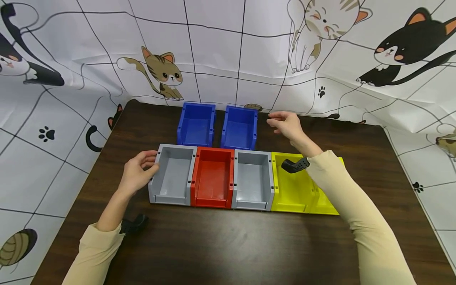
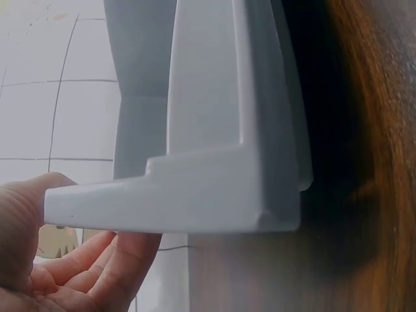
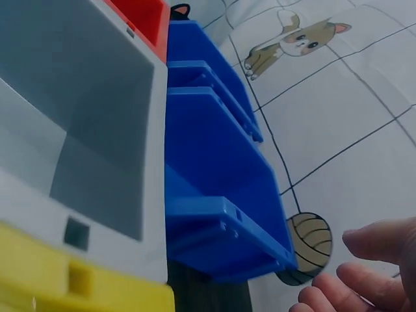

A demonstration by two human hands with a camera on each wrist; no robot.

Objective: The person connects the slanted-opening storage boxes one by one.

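Note:
My left hand [image 1: 137, 172] is at the left wall of the leftmost grey bin [image 1: 173, 172]. In the left wrist view the thumb lies on one side of that grey wall [image 2: 195, 188] and the curled fingers [image 2: 123, 266] on the other. My right hand [image 1: 286, 126] hovers just right of the right blue bin [image 1: 240, 124], apart from it. Its fingers are loosely bent and nothing is between them; the right wrist view shows the thumb and fingers [image 3: 354, 286] near that blue bin's side [image 3: 214, 149]. A second blue bin [image 1: 196, 122] stands left of it.
The front row continues with a red bin [image 1: 213, 178], another grey bin [image 1: 253, 178] and yellow bins [image 1: 290, 186], partly covered by the right sleeve [image 1: 342, 186]. All stand on a dark wooden table [image 1: 228, 245]. A cat-print sheet [image 1: 221, 51] hangs behind.

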